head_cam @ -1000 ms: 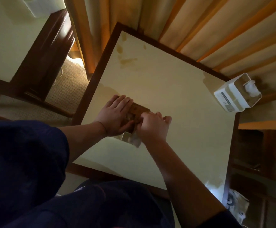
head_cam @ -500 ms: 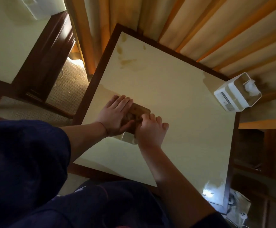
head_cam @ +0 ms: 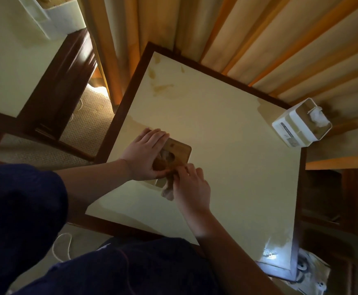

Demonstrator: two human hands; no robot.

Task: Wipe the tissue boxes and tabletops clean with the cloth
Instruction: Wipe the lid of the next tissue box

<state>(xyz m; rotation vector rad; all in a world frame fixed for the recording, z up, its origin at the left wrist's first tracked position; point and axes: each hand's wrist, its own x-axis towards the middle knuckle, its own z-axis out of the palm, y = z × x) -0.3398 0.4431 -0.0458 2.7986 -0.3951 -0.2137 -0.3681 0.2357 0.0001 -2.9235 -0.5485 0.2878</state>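
Note:
A tissue box with a brown wooden lid (head_cam: 178, 151) stands on the cream tabletop (head_cam: 227, 167) near its left edge. My left hand (head_cam: 145, 154) grips the box over its lid, thumb on the near side. My right hand (head_cam: 189, 185) pinches a small grey cloth (head_cam: 168, 191) against the box's near side; most of the cloth is hidden by my fingers. A second, white tissue box (head_cam: 301, 124) with a tissue poking out stands at the table's far right corner.
Brown stains (head_cam: 161, 86) mark the tabletop's far left corner. Striped curtains (head_cam: 259, 39) hang behind the table. Another cream table (head_cam: 7, 60) with a white box is at the left, carpet between. Shelving and cables sit at the right.
My right hand has slid from the box's right side toward me, down its near side, with the cloth now hanging below it. My left hand has kept its hold on the lid.

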